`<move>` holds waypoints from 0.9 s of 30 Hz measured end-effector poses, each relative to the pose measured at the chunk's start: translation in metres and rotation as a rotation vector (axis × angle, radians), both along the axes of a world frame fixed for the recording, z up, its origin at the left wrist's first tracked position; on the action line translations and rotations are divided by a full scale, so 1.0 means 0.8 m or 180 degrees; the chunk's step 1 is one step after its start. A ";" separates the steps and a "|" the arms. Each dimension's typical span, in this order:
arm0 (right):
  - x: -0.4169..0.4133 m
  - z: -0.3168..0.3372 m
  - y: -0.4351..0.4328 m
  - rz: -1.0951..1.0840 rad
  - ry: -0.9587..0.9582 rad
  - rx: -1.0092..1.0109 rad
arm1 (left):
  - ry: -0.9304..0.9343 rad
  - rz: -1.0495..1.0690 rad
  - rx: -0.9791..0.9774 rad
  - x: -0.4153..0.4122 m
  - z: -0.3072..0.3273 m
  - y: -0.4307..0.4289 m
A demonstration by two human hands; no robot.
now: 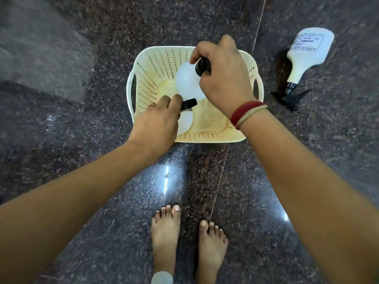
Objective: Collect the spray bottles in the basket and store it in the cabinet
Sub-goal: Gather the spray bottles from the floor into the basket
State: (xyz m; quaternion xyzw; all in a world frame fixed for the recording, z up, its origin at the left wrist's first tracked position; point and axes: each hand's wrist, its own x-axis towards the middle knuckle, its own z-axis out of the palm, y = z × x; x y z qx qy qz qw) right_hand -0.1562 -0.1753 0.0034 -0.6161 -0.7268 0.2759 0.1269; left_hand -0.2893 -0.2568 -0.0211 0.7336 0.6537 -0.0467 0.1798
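A cream basket (155, 64) sat on the dark speckled floor (61, 140), just ahead of two bare feet (166, 228). The right hand (223, 76) had its fingers closed round the black head of a white bottle (187, 80), held upright inside the basket. The left hand (158, 124) gripped the black head of a second bottle (185, 121), low by the basket's near wall. A third bottle (307, 50), labelled, lay on its side on the floor to the basket's right, apart from it, nozzle toward the person. A red bangle (245, 111) circled the right wrist
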 end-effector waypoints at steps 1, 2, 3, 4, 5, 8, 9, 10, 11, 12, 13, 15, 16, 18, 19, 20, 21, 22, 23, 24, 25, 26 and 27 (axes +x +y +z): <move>0.000 0.002 0.006 0.0088 0.0086 -0.0060 | 0.0019 0.0023 0.0028 -0.002 -0.002 0.002; -0.002 -0.006 0.000 0.0193 0.0040 -0.0097 | 0.0016 0.0071 0.0033 -0.004 -0.003 0.003; -0.006 -0.010 0.004 0.0224 -0.0012 -0.0090 | -0.0004 0.0132 0.0023 -0.006 -0.004 0.005; -0.009 -0.017 0.014 0.0203 -0.0042 -0.0030 | -0.0033 0.0203 0.0007 -0.008 -0.005 0.006; -0.013 -0.024 0.022 0.0198 -0.0079 -0.0008 | -0.0063 0.0265 -0.0008 -0.011 -0.005 0.006; -0.019 -0.047 0.015 0.0318 -0.0120 -0.0038 | -0.0147 0.0355 -0.0009 -0.020 -0.005 0.004; -0.021 -0.050 0.015 0.0327 -0.0129 -0.0028 | -0.0157 0.0365 -0.0003 -0.023 -0.005 0.003; -0.023 -0.052 0.016 0.0319 -0.0156 -0.0040 | -0.0151 0.0363 0.0005 -0.026 -0.004 0.002; -0.026 -0.054 0.016 0.0314 -0.0188 -0.0059 | -0.0137 0.0352 0.0009 -0.029 -0.004 0.002; -0.028 -0.055 0.015 0.0315 -0.0211 -0.0075 | -0.0130 0.0340 0.0004 -0.031 -0.005 0.001; -0.030 -0.056 0.014 0.0332 -0.0249 -0.0085 | -0.0137 0.0328 -0.0005 -0.032 -0.005 0.001; -0.033 -0.056 0.011 0.0473 -0.0406 -0.0017 | -0.0192 0.0308 -0.0007 -0.032 -0.005 0.003; -0.033 -0.056 0.011 0.0566 -0.0496 0.0027 | -0.0225 0.0283 -0.0013 -0.031 -0.006 0.004; -0.036 -0.053 0.012 0.0747 -0.0712 0.0115 | -0.0281 0.0199 -0.0037 -0.030 -0.007 0.008; -0.038 -0.051 0.014 0.0802 -0.0796 0.0134 | -0.0305 0.0163 -0.0035 -0.030 -0.009 0.010; -0.039 -0.048 0.015 0.0850 -0.0871 0.0127 | -0.0318 0.0145 -0.0029 -0.030 -0.010 0.011; -0.040 -0.046 0.016 0.0876 -0.0946 0.0107 | -0.0318 0.0138 -0.0022 -0.029 -0.011 0.012; -0.040 -0.044 0.016 0.0886 -0.1012 0.0086 | -0.0314 0.0140 -0.0020 -0.029 -0.012 0.012; -0.040 -0.043 0.016 0.0884 -0.1062 0.0058 | -0.0321 0.0142 -0.0012 -0.029 -0.012 0.012; -0.039 -0.041 0.016 0.0877 -0.1088 0.0026 | -0.0337 0.0142 -0.0006 -0.029 -0.013 0.012; -0.039 -0.040 0.017 0.0894 -0.1099 -0.0008 | -0.0357 0.0146 0.0005 -0.030 -0.013 0.010; -0.038 -0.040 0.017 0.0918 -0.1082 -0.0046 | -0.0364 0.0144 0.0033 -0.030 -0.014 0.009; -0.037 -0.040 0.017 0.0957 -0.1043 -0.0087 | -0.0352 0.0130 0.0103 -0.031 -0.014 0.009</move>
